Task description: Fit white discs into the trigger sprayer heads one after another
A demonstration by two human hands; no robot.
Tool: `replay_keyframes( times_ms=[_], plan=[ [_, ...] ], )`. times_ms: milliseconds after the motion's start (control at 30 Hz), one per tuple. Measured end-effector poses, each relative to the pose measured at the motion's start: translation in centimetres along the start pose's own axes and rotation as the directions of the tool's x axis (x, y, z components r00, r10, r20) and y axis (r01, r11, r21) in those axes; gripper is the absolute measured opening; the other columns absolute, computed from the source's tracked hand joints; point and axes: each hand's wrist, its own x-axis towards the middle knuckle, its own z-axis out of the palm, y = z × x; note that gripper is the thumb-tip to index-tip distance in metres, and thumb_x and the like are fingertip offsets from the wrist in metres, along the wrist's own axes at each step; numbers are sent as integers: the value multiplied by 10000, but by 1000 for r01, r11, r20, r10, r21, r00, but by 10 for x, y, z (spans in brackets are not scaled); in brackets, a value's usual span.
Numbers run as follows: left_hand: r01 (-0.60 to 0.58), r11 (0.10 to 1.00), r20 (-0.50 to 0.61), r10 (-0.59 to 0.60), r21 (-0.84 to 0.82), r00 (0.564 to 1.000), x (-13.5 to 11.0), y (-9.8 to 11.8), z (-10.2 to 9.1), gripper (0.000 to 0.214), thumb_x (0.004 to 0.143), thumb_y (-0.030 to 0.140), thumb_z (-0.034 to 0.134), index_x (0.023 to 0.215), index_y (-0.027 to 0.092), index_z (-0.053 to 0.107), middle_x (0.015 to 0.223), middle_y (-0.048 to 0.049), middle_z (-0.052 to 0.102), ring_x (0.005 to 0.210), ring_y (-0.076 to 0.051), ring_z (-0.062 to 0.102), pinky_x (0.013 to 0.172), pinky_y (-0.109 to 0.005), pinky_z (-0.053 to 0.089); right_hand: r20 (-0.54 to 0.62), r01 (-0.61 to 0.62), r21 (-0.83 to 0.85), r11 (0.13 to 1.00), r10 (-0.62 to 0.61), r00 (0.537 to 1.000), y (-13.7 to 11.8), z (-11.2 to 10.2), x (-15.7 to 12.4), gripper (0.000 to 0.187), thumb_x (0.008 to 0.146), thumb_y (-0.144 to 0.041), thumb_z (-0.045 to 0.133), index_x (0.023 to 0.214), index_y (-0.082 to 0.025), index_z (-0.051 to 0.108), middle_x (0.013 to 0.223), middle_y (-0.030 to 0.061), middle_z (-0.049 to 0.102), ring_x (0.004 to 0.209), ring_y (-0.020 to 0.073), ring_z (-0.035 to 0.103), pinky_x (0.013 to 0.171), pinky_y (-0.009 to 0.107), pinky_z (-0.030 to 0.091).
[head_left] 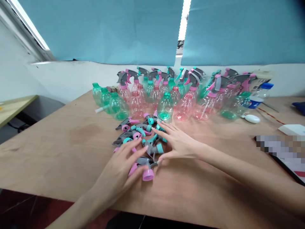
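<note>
A heap of loose spray-bottle trigger heads (149, 147), grey with pink or turquoise collars, lies on the wooden table between my hands. My left hand (124, 163) rests over the near left side of the heap, fingers spread. Just by its thumb sits a trigger head with a pink collar (148, 175). On the heap's right side, my right hand (178, 141) has its fingers stretched out against the pile. Near its thumb is a trigger head with a turquoise collar (159, 148). Neither hand grips a piece; some of the heap is hidden beneath the fingers.
Behind the heap stand several clear bottles, among them a green open bottle (165, 106) and a pink open bottle (137, 106). Others at the back carry spray heads (193, 79). At right are a white oval object (252, 119), a white box (293, 129) and a dark-edged flat item (283, 165).
</note>
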Motion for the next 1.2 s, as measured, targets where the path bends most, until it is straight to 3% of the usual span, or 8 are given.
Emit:
replay_keyframes(
  times_ms=[100, 167, 333, 600, 800, 967, 1100, 1200],
  plan=[
    [-91, 994, 155, 80, 66, 985, -10, 8, 9, 533, 869, 436, 542, 1357, 252, 433, 1416, -129, 429, 1284, -335, 403, 995, -520, 408, 19, -40, -43, 998, 41, 999, 0, 7, -3, 973, 700, -756, 500, 1450, -180, 271, 1503, 192, 227, 1381, 363, 195, 1082, 555, 245],
    [-99, 988, 198, 74, 122, 978, -10, 7, 16, 532, 889, 409, 517, 1376, 225, 406, 1421, -159, 413, 1294, -341, 390, 987, -535, 407, 20, -48, -64, 997, 49, 999, -1, 11, 0, 900, 770, -723, 443, 1449, -156, 274, 1486, 207, 265, 1376, 355, 218, 1079, 539, 264],
    [-59, 983, 148, 34, 172, 988, -8, -3, 20, 433, 902, 306, 515, 1318, 195, 470, 1340, -161, 484, 1242, -331, 439, 954, -532, 432, -52, 18, -99, 995, -23, 998, -9, 17, 3, 663, 882, -570, 430, 1413, -180, 353, 1448, 194, 346, 1344, 314, 314, 1063, 496, 319],
    [-96, 995, 104, 93, 25, 990, -10, 5, 2, 298, 932, 297, 458, 1209, 223, 540, 1256, -107, 532, 1145, -254, 494, 945, -425, 442, -167, 86, -95, 992, -101, 981, -8, 11, -11, 388, 907, -354, 505, 1244, -162, 525, 1339, 171, 477, 1275, 261, 414, 1041, 476, 362],
    [-203, 976, 191, 184, 83, 964, -7, 0, 9, 276, 919, 197, 451, 1155, 236, 588, 1166, -80, 609, 1041, -247, 538, 864, -396, 454, -172, 64, -89, 994, -79, 982, -4, 13, -11, 372, 905, -330, 509, 1248, -187, 514, 1341, 161, 476, 1279, 267, 411, 1034, 509, 358],
    [-289, 957, 205, 280, 16, 938, -9, 27, 3, 332, 906, 99, 397, 1131, 233, 601, 1020, -71, 648, 892, -207, 558, 765, -310, 481, -184, 65, -43, 997, -72, 980, -3, 15, -12, 380, 917, -335, 488, 1263, -177, 493, 1329, 160, 489, 1272, 264, 417, 1030, 509, 367],
    [-299, 954, 378, 287, -27, 880, -4, 58, 8, 251, 872, 115, 515, 1088, 212, 598, 982, -59, 625, 830, -197, 561, 643, -273, 470, -205, 26, 15, 1000, -22, 978, -3, 6, -20, 416, 907, -349, 507, 1279, -168, 468, 1320, 157, 495, 1261, 266, 429, 1025, 496, 383],
    [-331, 943, 413, 317, -39, 854, 14, 73, 21, 219, 852, 169, 575, 1068, 203, 594, 935, -48, 608, 781, -192, 548, 595, -281, 440, -244, -21, 86, 996, 42, 969, -2, -7, -32, 409, 904, -356, 508, 1280, -203, 460, 1305, 136, 509, 1222, 261, 472, 998, 496, 414]
  ],
)
